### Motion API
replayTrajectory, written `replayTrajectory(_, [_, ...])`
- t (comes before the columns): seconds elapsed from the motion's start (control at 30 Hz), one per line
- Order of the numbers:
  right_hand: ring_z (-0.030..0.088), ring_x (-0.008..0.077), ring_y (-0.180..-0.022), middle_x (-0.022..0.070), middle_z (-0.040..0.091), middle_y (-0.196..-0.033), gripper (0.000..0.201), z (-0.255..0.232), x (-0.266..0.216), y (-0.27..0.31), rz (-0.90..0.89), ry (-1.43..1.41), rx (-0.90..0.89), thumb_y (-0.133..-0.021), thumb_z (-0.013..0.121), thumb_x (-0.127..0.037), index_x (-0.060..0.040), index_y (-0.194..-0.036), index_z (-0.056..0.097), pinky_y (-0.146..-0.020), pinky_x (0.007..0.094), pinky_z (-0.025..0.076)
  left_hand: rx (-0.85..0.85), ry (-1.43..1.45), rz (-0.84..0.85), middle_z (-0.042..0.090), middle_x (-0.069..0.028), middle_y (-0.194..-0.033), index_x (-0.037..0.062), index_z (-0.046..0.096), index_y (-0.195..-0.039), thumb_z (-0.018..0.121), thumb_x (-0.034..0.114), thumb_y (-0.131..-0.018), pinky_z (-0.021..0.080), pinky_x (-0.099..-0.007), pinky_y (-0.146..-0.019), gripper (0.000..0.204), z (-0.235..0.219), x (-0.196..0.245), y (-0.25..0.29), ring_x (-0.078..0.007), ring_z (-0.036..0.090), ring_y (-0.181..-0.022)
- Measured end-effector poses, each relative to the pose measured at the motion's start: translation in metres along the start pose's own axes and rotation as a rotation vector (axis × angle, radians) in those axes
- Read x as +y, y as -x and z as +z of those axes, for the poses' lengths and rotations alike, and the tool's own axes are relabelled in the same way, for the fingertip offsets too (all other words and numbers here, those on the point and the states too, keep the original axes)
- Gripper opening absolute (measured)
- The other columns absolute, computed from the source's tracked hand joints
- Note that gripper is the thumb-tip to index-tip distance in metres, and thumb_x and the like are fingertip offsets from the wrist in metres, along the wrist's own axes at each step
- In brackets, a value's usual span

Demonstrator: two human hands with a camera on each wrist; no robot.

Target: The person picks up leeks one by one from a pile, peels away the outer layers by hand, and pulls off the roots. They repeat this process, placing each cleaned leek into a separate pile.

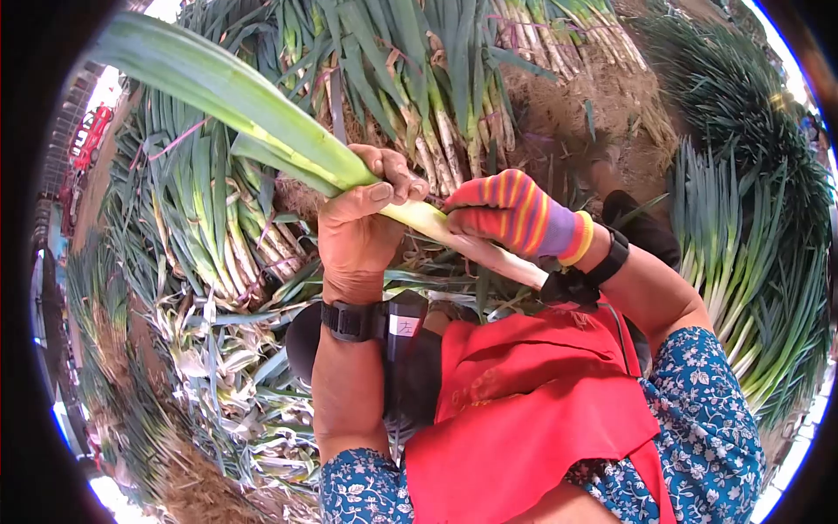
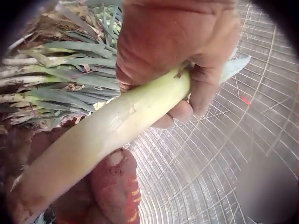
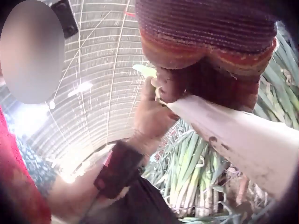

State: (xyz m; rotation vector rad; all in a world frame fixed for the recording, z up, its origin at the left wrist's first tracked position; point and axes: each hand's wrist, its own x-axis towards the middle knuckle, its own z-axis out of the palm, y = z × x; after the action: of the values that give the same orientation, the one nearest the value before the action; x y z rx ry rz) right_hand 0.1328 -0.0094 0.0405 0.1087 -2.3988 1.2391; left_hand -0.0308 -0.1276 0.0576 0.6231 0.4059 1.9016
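Observation:
A thick leek (image 1: 428,220) lies slantwise across both hands, its broad green leaves at the upper left and its white root end at the lower right. The bare left hand (image 1: 362,214) grips it where green turns pale; in the left wrist view the fingers of that hand (image 2: 177,46) curl round the leek (image 2: 112,123). The right hand (image 1: 519,217), in a striped glove, pinches the white stalk just below. In the right wrist view the gloved hand (image 3: 205,56) holds the white stalk (image 3: 243,135), with the left hand (image 3: 154,114) beyond it.
Tied leek bundles (image 1: 419,96) lie on the soil ahead, with another bundle (image 1: 227,218) at the left and loose leeks (image 1: 724,253) at the right. Peeled leaf scraps (image 1: 218,358) cover the ground at the lower left. A red apron (image 1: 532,384) covers the lap.

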Motion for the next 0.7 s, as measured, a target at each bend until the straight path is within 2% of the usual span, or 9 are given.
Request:
replayTrajectory(0.07, [0.061,0.0273,-0.075,0.0151,0.061,-0.088,0.014,0.002,0.004,-0.002,-0.268,0.208,-0.008,-0.080,0.060,-0.005,0.0029,-0.092,0.061,-0.065,0.0321,0.049,0.004,0.007,-0.011,0.051,-0.0090,-0.080,0.0030,0.052,-0.089,0.062,-0.004,-0.065,0.041,-0.0348,-0.069,0.027,-0.003,0.000,0.000,-0.0179,0.049,-0.066])
replayTrajectory(0.1, [0.061,0.0273,-0.075,0.0151,0.061,-0.088,0.014,0.003,0.003,-0.001,-0.265,0.206,-0.009,-0.080,0.060,-0.005,0.0029,-0.092,0.061,-0.065,0.0321,0.049,0.005,0.012,-0.022,0.051,-0.0091,-0.080,0.0030,0.052,-0.089,0.062,-0.004,-0.065,0.041,-0.0348,-0.069,0.027,-0.004,0.000,-0.001,-0.0179,0.049,-0.065])
replayTrajectory(0.4, [0.059,0.0281,-0.071,0.0160,0.060,-0.088,0.016,0.010,-0.002,-0.002,0.103,0.080,-0.044,-0.079,0.056,-0.002,0.0065,-0.092,0.060,-0.063,0.0302,0.047,-0.099,0.059,-0.081,0.051,-0.0099,-0.079,0.0032,0.050,-0.088,0.063,-0.003,-0.066,0.042,-0.0359,-0.070,0.026,0.001,0.002,0.001,-0.0179,0.049,-0.065])
replayTrajectory(0.47, [0.060,0.0253,-0.071,0.0146,0.062,-0.089,0.017,0.020,0.017,0.000,0.582,-0.405,-0.184,-0.079,0.057,-0.003,0.0049,-0.093,0.060,-0.065,0.0276,0.048,-0.161,0.052,-0.084,0.051,-0.0084,-0.080,0.0041,0.050,-0.088,0.063,-0.002,-0.067,0.041,-0.0335,-0.070,0.026,0.003,0.001,-0.001,-0.0159,0.047,-0.066])
replayTrajectory(0.53, [0.061,0.0227,-0.071,0.0128,0.062,-0.091,0.019,0.019,0.023,0.007,0.580,-0.352,-0.211,-0.079,0.061,-0.007,0.0024,-0.095,0.061,-0.068,0.0253,0.048,-0.228,0.040,-0.083,0.050,-0.0069,-0.080,0.0051,0.049,-0.088,0.064,0.000,-0.068,0.040,-0.0311,-0.070,0.025,0.006,0.002,-0.003,-0.0140,0.046,-0.068])
replayTrajectory(0.6, [0.062,0.0228,-0.073,0.0134,0.062,-0.092,0.020,0.013,0.025,0.012,-0.173,0.019,0.003,-0.078,0.064,-0.009,0.0005,-0.096,0.061,-0.069,0.0276,0.048,-0.164,0.013,-0.065,0.051,-0.0070,-0.079,0.0052,0.050,-0.089,0.064,0.001,-0.068,0.040,-0.0317,-0.072,0.025,0.008,0.001,-0.003,-0.0141,0.046,-0.068])
replayTrajectory(0.63, [0.062,0.0189,-0.074,0.0105,0.064,-0.086,0.012,0.011,0.003,0.010,0.203,-0.328,0.148,-0.081,0.062,-0.009,-0.0036,-0.092,0.066,-0.069,0.0303,0.048,-0.148,-0.006,-0.046,0.052,-0.0076,-0.080,0.0050,0.051,-0.090,0.064,0.000,-0.069,0.040,-0.0320,-0.073,0.025,0.006,0.001,-0.003,-0.0142,0.047,-0.069])
replayTrajectory(0.67, [0.062,0.0189,-0.074,0.0105,0.064,-0.086,0.012,0.006,-0.006,0.009,0.204,-0.327,0.150,-0.081,0.062,-0.009,-0.0036,-0.092,0.066,-0.069,0.0303,0.048,-0.150,-0.005,-0.048,0.052,-0.0076,-0.080,0.0050,0.051,-0.090,0.064,0.000,-0.069,0.040,-0.0320,-0.073,0.025,0.005,0.001,-0.004,-0.0142,0.047,-0.069])
replayTrajectory(0.7, [0.061,0.0248,-0.074,0.0125,0.064,-0.089,0.013,0.000,-0.013,0.009,0.056,-0.087,0.079,-0.080,0.063,-0.010,-0.0035,-0.091,0.066,-0.068,0.0312,0.049,-0.137,0.018,-0.042,0.052,-0.0078,-0.081,0.0050,0.051,-0.090,0.063,-0.001,-0.069,0.040,-0.0318,-0.073,0.026,0.004,0.000,-0.004,-0.0142,0.047,-0.069])
